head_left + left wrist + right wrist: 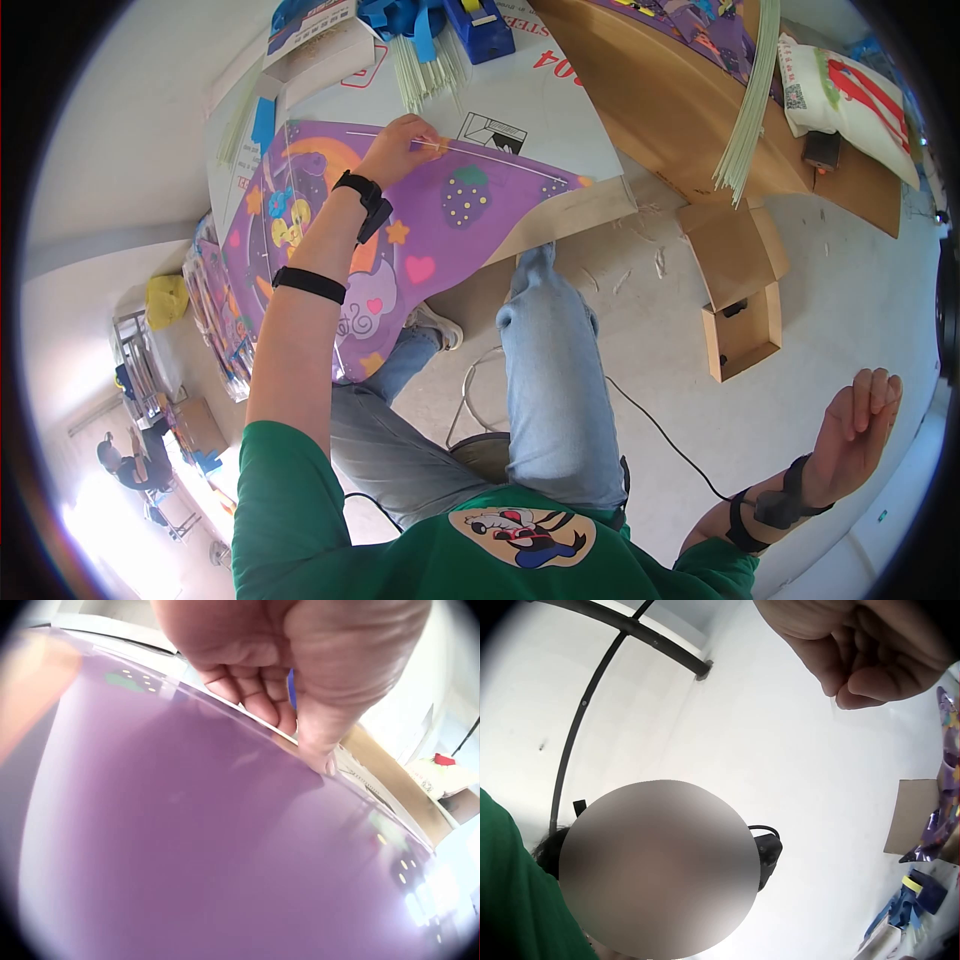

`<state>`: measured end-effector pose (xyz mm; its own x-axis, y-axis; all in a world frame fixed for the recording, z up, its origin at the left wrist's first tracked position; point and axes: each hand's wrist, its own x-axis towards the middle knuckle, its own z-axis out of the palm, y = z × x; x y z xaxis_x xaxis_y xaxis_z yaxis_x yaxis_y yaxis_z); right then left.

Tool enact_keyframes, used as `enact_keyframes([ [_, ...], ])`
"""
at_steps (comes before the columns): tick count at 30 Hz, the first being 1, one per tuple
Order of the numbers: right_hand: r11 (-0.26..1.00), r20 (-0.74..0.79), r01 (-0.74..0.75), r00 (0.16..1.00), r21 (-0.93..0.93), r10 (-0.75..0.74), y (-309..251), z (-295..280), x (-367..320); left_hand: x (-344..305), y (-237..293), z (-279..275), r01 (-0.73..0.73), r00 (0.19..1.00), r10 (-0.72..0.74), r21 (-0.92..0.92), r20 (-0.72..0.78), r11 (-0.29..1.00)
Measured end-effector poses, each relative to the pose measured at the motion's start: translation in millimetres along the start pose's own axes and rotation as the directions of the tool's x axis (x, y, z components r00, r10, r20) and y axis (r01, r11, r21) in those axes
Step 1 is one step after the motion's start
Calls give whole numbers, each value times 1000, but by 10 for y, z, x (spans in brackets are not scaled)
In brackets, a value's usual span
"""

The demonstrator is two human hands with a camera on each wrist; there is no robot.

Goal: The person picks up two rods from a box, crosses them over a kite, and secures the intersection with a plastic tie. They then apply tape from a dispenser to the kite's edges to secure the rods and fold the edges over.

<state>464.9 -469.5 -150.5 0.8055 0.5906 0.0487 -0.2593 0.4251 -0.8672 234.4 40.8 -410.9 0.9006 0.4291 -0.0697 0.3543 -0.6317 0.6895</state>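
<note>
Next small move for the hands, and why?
Probably bring the right hand to the purple sheet's far edge: the left hand pinches that edge, where a thin white strip lies, while the right is raised well apart.

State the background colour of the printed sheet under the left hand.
Purple; the printed sheet shows best in the head view.

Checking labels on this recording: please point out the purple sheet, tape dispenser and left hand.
Purple sheet (440, 240): head view, bare purple area.
Tape dispenser (489, 38): head view, blue body.
Left hand (397, 149): head view, middle of hand.
</note>
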Motion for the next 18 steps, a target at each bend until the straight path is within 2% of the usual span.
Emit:
enact_keyframes([
  [4,1000,-10,3,1000,-1,-3,-2,-25,-6,6,-21,-3,-2,1000,3,-24,11,1000],
  [13,1000,-16,-5,1000,11,5,9,14,-1,7,-18,-5,-24,1000,24,44,15,999],
  [15,1000,-1,-7,1000,5,7,13,5,2,5,-22,2,7,1000,-6,-38,12,999],
  [18,1000,-28,-6,1000,16,6,9,-27,-11,0,-4,-2,-8,1000,9,-21,2,1000],
])
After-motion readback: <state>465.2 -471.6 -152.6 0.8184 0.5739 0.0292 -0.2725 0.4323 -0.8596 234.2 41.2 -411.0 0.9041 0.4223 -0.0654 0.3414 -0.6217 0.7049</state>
